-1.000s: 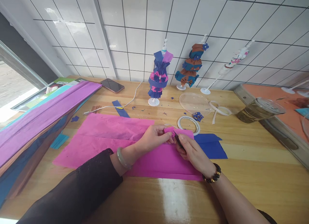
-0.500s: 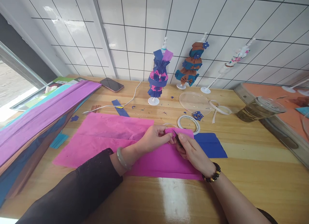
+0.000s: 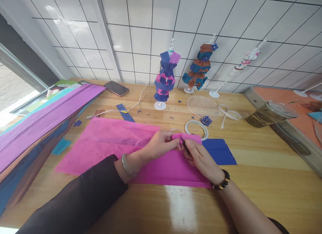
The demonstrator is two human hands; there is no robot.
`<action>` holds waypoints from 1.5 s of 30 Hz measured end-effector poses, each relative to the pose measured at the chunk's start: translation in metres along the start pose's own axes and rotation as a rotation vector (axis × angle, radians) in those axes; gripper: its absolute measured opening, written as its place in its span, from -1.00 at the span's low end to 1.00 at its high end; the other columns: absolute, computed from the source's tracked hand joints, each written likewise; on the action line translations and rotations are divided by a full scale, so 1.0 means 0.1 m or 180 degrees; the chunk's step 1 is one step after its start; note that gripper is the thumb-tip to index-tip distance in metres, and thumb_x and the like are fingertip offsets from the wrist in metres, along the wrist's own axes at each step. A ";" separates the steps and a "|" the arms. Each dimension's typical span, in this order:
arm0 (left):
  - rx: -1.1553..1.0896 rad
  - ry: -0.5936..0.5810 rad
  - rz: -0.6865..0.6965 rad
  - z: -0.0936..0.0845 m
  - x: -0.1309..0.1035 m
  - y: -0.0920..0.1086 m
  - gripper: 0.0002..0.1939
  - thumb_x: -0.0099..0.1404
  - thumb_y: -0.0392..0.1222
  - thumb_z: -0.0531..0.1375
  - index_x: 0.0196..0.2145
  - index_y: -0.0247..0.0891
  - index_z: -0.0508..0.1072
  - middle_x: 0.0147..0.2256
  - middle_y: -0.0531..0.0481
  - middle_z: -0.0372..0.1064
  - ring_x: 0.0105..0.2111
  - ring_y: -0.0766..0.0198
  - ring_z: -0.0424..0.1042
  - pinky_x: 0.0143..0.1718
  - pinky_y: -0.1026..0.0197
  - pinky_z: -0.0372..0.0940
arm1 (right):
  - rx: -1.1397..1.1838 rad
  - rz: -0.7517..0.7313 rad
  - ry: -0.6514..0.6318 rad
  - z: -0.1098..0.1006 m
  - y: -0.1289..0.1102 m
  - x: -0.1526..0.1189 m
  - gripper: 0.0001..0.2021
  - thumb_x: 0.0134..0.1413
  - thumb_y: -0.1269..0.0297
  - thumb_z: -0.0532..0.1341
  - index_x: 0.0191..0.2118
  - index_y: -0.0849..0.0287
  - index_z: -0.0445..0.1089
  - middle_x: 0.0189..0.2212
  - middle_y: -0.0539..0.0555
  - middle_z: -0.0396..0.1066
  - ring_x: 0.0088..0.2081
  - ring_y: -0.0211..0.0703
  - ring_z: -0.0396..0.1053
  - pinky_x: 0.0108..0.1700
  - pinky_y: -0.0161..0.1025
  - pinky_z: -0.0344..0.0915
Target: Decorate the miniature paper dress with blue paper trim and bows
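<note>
My left hand [image 3: 162, 143] pinches the edge of a folded piece of pink paper [image 3: 195, 137] between thumb and fingers. Close beside it, my right hand [image 3: 200, 157] is closed round small dark scissors [image 3: 185, 146], whose tips meet the pink paper at my left fingertips. The scissors' handles are mostly hidden by my fingers. Beneath both hands lies a large sheet of pink paper [image 3: 108, 136], spread over the wooden table [image 3: 141, 207]. Blue paper [image 3: 218, 151] lies just right of my right hand, and a roll of white tape [image 3: 197, 128] sits behind it.
Behind stand a blue-and-pink dressed figure [image 3: 165, 79] and a brown-and-blue one [image 3: 201, 67]. A phone [image 3: 116, 88], white cable [image 3: 108, 111] and long purple paper [image 3: 55, 116] are at the left. A lidded cup [image 3: 269, 114] lies right, near white ribbon [image 3: 231, 114].
The scissor tips and the folded pink paper between my fingers have shifted very slightly. Both hands stay in nearly the same place.
</note>
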State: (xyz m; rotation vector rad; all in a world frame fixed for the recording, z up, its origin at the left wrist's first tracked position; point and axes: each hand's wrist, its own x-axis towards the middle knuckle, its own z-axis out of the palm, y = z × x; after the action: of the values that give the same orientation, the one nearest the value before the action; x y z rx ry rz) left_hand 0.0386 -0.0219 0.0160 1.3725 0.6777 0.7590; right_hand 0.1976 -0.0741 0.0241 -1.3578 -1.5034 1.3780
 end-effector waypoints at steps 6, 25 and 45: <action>-0.0024 -0.0051 -0.0016 -0.01 0.00 0.01 -0.75 0.18 -0.13 0.14 -0.49 -0.39 0.44 -0.48 -0.07 0.44 -0.44 0.35 0.40 -0.31 0.29 0.30 | -0.0036 0.0007 -0.0017 0.00 -0.03 0.00 -0.62 0.20 -0.04 -0.10 -0.46 0.15 0.13 -0.64 -0.11 -0.06 -0.63 -0.35 -0.12 -0.63 -0.36 -0.12; -0.0077 -0.0039 -0.0102 -0.01 0.00 0.04 -0.73 0.17 -0.10 0.15 -0.51 -0.39 0.44 -0.51 -0.07 0.42 -0.47 0.35 0.38 -0.36 0.30 0.28 | -0.0394 -0.0068 -0.0003 -0.04 0.00 0.00 -0.63 0.21 -0.02 -0.12 -0.49 0.12 0.07 -0.62 -0.09 -0.03 -0.59 -0.31 -0.06 -0.57 -0.32 -0.06; -0.0184 -0.0007 -0.0172 -0.03 0.00 0.05 -0.77 0.17 -0.11 0.15 -0.44 -0.37 0.42 -0.49 -0.06 0.43 -0.45 0.36 0.40 -0.36 0.32 0.26 | -0.0667 -0.0177 0.0014 -0.07 0.00 0.00 -0.62 0.22 0.02 -0.13 -0.52 0.12 0.08 -0.61 -0.07 0.03 -0.57 -0.28 0.00 -0.53 -0.31 -0.01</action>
State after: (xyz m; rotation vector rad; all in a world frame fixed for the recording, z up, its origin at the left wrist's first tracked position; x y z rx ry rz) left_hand 0.0354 -0.0199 0.0210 1.2973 0.6837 0.7287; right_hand 0.2040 -0.0720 0.0260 -1.4316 -1.7082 1.2090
